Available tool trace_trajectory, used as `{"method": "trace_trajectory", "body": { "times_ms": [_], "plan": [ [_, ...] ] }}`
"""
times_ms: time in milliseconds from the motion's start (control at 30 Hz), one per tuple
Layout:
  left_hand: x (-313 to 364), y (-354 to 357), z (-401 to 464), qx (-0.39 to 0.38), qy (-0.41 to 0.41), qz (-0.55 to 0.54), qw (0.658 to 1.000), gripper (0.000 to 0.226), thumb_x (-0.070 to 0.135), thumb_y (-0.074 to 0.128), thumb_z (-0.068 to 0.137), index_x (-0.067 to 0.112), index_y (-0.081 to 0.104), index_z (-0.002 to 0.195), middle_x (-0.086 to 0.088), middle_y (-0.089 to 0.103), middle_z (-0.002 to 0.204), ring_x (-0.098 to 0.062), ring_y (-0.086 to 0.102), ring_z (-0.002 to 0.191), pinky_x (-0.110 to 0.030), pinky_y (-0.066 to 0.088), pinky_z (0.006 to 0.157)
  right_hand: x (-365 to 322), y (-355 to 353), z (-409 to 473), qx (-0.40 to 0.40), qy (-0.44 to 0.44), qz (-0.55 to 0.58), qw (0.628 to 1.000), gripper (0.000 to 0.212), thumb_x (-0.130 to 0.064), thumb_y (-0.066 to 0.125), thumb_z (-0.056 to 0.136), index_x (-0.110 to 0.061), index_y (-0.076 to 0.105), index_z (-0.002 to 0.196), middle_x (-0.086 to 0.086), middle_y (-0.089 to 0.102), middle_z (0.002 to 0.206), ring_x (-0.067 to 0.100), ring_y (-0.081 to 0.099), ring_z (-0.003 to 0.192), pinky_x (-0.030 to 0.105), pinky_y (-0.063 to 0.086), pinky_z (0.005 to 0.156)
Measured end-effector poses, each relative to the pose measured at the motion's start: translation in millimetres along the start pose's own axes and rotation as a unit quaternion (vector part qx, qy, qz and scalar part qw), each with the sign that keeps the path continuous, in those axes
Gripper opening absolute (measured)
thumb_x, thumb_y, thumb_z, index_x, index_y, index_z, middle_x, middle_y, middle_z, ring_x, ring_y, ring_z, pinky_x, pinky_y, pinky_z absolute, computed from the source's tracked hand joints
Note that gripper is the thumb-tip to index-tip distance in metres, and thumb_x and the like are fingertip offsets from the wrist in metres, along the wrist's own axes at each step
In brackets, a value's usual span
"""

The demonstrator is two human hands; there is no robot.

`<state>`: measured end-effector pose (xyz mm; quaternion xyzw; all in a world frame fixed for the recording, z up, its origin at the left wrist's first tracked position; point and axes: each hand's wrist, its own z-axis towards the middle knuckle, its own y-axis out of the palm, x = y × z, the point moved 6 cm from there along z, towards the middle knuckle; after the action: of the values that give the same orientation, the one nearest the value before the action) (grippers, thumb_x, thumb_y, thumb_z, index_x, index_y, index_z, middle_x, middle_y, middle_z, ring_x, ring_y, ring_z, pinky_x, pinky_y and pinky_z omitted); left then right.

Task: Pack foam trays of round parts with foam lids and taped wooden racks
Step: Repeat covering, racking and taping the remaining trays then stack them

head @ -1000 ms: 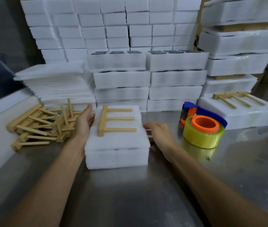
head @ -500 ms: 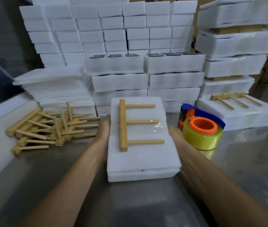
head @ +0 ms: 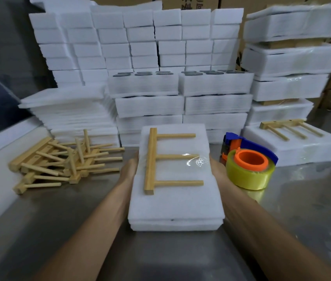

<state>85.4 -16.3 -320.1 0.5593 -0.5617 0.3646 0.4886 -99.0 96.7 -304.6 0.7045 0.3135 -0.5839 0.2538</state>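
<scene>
White foam tray (head: 175, 203) bears taped wooden rack (head: 156, 161).

White foam tray (head: 175, 203), yellow tape roll (head: 248, 175)

White foam tray (head: 175, 201) with its lid on sits lifted between both palms, fingers hidden under it. Wooden rack (head: 161, 160) lies flat on top (three pegs pointing right), clear tape crinkled over the middle peg.
</scene>
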Motion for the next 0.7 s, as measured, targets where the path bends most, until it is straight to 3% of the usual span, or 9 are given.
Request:
{"method": "trace_trajectory", "body": {
  "times_ms": [67,100,167,200,267,333,500,600,700],
  "plan": [
    [5.0,5.9,-0.2,-0.033,0.002,-0.049,0.998,0.042,0.030,0.038,0.105,-0.004,0.061,0.111,-0.020,0.070,0.095,-0.019,0.066,0.084,-0.021,0.050,0.060,7.3,-0.3,1.1,-0.004,0.023,-0.027,0.999,0.037,-0.037,0.031,0.106,-0.012,0.059,0.100,0.013,0.062,0.106,0.029,0.056,0.108,0.026,0.040,0.085],
    [7.4,6.1,0.5,-0.031,0.004,-0.059,0.998,0.043,0.030,0.032,0.106,-0.002,0.061,0.104,-0.016,0.073,0.085,-0.012,0.070,0.077,-0.017,0.051,0.057,8.8,0.8,1.8,-0.017,0.026,-0.016,0.999,0.045,-0.042,0.031,0.105,-0.009,0.059,0.091,0.009,0.065,0.090,0.022,0.062,0.086,0.019,0.044,0.070],
    [17.3,5.2,1.0,-0.037,0.016,-0.062,0.997,0.045,0.028,0.028,0.107,-0.002,0.055,0.125,-0.028,0.065,0.117,-0.023,0.064,0.114,-0.021,0.050,0.077,15.2,3.9,-2.4,-0.073,0.047,0.032,0.996,0.052,-0.049,0.035,0.102,-0.009,0.057,0.077,-0.001,0.065,0.052,0.009,0.062,0.045,0.013,0.042,0.039],
    [18.7,2.0,2.4,-0.030,0.009,-0.057,0.998,0.047,0.026,0.029,0.107,-0.006,0.046,0.136,-0.033,0.050,0.136,-0.034,0.050,0.129,-0.025,0.046,0.081,19.0,7.5,-4.7,-0.097,0.066,0.072,0.990,0.055,-0.054,0.037,0.100,-0.008,0.059,0.079,0.001,0.067,0.050,0.009,0.064,0.044,0.014,0.045,0.038],
    [14.9,-4.3,3.2,-0.030,-0.012,-0.079,0.996,0.050,0.029,0.035,0.106,-0.005,0.041,0.142,-0.030,0.044,0.143,-0.040,0.044,0.132,-0.033,0.045,0.090,24.0,20.4,-9.3,-0.187,0.100,0.165,0.963,0.070,-0.068,0.036,0.093,-0.006,0.066,0.106,0.012,0.076,0.090,0.024,0.074,0.085,0.034,0.059,0.077],
    [9.3,-12.2,2.4,-0.022,-0.002,-0.107,0.994,0.050,0.040,0.042,0.103,0.002,0.054,0.133,-0.022,0.057,0.123,-0.037,0.056,0.113,-0.047,0.046,0.101,23.7,30.1,-14.3,-0.284,0.109,0.199,0.932,0.080,-0.078,0.036,0.086,-0.014,0.066,0.125,0.016,0.066,0.124,0.036,0.062,0.116,0.054,0.042,0.106],
    [-4.3,-18.5,10.2,0.007,-0.009,-0.198,0.980,0.055,0.056,0.049,0.093,0.013,0.066,0.122,-0.014,0.069,0.117,-0.037,0.066,0.104,-0.054,0.051,0.096,27.2,29.8,-8.4,-0.314,0.076,0.158,0.933,0.057,-0.053,0.068,0.076,-0.021,0.064,0.123,0.009,0.069,0.120,0.031,0.066,0.111,0.054,0.049,0.098],
    [4.2,-18.6,9.7,0.011,0.004,-0.190,0.982,0.059,0.068,0.042,0.091,0.019,0.071,0.108,-0.011,0.074,0.106,-0.034,0.069,0.098,-0.051,0.053,0.092,28.8,30.2,-5.8,-0.284,0.046,0.177,0.941,0.054,-0.034,0.074,0.070,-0.017,0.063,0.120,0.010,0.071,0.116,0.031,0.067,0.108,0.054,0.052,0.094],
    [13.8,-20.8,11.6,-0.034,0.017,-0.172,0.984,0.072,0.082,0.042,0.080,0.025,0.071,0.114,-0.009,0.075,0.103,-0.033,0.069,0.100,-0.051,0.051,0.094,28.3,32.1,-5.0,-0.264,0.037,0.204,0.942,0.050,-0.037,0.074,0.068,-0.018,0.066,0.114,0.009,0.073,0.111,0.030,0.069,0.103,0.052,0.056,0.086]
  ]
}}
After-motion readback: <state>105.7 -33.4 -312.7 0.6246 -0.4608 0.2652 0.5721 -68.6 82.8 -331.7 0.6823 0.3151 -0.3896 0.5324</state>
